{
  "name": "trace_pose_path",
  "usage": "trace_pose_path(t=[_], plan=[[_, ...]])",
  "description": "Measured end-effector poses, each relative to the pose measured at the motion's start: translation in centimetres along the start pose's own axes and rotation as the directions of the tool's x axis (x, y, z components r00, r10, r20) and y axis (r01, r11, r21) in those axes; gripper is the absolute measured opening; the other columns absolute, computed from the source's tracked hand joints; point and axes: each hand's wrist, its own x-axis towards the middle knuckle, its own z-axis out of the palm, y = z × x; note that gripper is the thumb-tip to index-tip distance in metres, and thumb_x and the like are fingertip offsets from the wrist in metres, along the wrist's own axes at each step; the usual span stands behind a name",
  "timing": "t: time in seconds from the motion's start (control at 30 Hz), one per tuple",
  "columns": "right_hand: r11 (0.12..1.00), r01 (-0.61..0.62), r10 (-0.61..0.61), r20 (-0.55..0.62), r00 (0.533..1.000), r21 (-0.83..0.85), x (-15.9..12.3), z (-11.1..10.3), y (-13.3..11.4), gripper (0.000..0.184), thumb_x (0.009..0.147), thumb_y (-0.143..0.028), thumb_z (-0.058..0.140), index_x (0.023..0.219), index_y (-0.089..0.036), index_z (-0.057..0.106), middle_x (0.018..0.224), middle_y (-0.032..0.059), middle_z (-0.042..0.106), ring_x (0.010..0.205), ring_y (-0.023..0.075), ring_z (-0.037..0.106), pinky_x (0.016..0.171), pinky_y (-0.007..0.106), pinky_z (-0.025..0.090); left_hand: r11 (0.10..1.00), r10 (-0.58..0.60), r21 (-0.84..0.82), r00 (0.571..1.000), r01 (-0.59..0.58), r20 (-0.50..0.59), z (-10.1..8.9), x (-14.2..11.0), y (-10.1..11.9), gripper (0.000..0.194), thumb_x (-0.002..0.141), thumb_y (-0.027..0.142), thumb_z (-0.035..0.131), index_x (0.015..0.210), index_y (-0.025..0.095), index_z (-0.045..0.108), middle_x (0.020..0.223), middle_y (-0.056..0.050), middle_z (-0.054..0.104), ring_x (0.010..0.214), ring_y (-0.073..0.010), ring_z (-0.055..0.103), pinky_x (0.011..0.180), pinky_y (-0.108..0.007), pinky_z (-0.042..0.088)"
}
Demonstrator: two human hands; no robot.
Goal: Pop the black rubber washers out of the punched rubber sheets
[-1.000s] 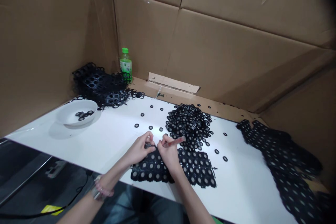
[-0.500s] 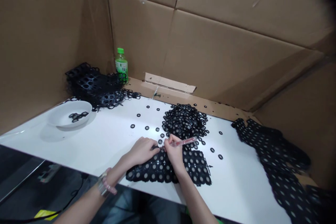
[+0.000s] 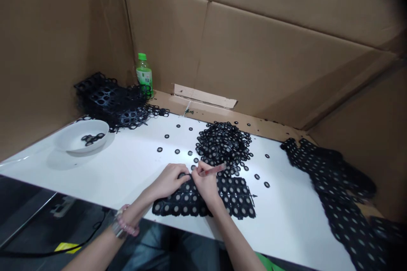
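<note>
1. Your hands are working at the middle of the front edge of the white table (image 3: 95, 178). The black sheet of rings (image 3: 237, 199) is lying just behind this edge, and the cardboard wall (image 3: 254, 51) is standing behind the far edge, well apart from your hands.
2. Your right hand (image 3: 206, 185) is holding a pink plastic stick (image 3: 213, 170), with the fingers closed around it. The long axis of the stick is pointing up and to the right, and its tip is pointing toward the heap of rings (image 3: 222, 144).
3. Your left hand (image 3: 168, 181) is resting at the far edge of the sheet with its fingers together. I cannot tell if they are pinching the sheet.
4. The long axis of the sheet is running nearly along the front edge, under your hands.
5. I am counting one sheet, one heap just behind it, and about ten loose rings (image 3: 177, 151) around the heap. Near the left end, one white bowl (image 3: 73, 135) is holding several rings, one plastic bottle (image 3: 143, 75) is standing in the far corner, and one black lattice pile (image 3: 108, 101) is lying beside the bowl. At the right end, one strip of black sheets (image 3: 330, 186) is lying.
</note>
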Motion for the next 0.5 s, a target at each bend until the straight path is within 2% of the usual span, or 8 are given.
trace_pose_path(t=[0.17, 0.3, 0.4, 0.5], plan=[[0.996, -0.045, 0.047, -0.026, 0.999, 0.073, 0.3, -0.5, 0.4, 0.025, 0.064, -0.016, 0.047, 0.049, -0.022, 0.028, 0.043, -0.0081, 0.032, 0.041, 0.0089, 0.033, 0.043, 0.022, 0.025, 0.996, -0.023, -0.081, 0.999, 0.025, 0.023, 0.0, 0.3, 0.2, 0.021, 0.081, 0.029, 0.044, 0.072, 0.018, 0.060, 0.077, 0.000, 0.064, 0.076, -0.0161, 0.056, 0.072, -0.023, 0.040], [0.985, -0.103, 0.115, -0.083, 0.990, 0.138, 0.8, -1.8, 0.8, 0.024, 0.069, -0.019, 0.041, 0.055, -0.024, 0.021, 0.041, -0.0098, 0.029, 0.035, 0.0086, 0.032, 0.036, 0.020, 0.023, 0.996, -0.080, 0.040, 0.996, 0.079, 0.028, 0.2, 0.9, 1.2, 0.028, 0.082, 0.031, 0.041, 0.069, 0.019, 0.062, 0.069, 0.000, 0.065, 0.069, -0.0171, 0.057, 0.067, -0.024, 0.038], [0.989, -0.092, 0.104, -0.112, 0.988, 0.114, 0.6, -2.3, 0.6, 0.025, 0.065, -0.017, 0.044, 0.053, -0.023, 0.024, 0.043, -0.0090, 0.029, 0.038, 0.0085, 0.033, 0.039, 0.020, 0.025, 0.995, -0.039, 0.088, 0.999, 0.036, 0.030, 0.6, 1.2, 1.6, 0.029, 0.082, 0.034, 0.042, 0.069, 0.020, 0.065, 0.069, 0.000, 0.067, 0.067, -0.0174, 0.058, 0.068, -0.024, 0.037], [0.996, -0.064, 0.071, -0.125, 0.990, 0.061, 0.2, -2.2, 0.2, 0.025, 0.062, -0.015, 0.046, 0.049, -0.022, 0.026, 0.044, -0.0083, 0.028, 0.042, 0.0084, 0.031, 0.042, 0.021, 0.025, 0.999, 0.001, 0.046, 0.999, -0.003, 0.048, 0.9, 1.4, 1.2, 0.024, 0.079, 0.030, 0.046, 0.070, 0.020, 0.066, 0.074, 0.001, 0.068, 0.070, -0.0166, 0.059, 0.068, -0.022, 0.037]])
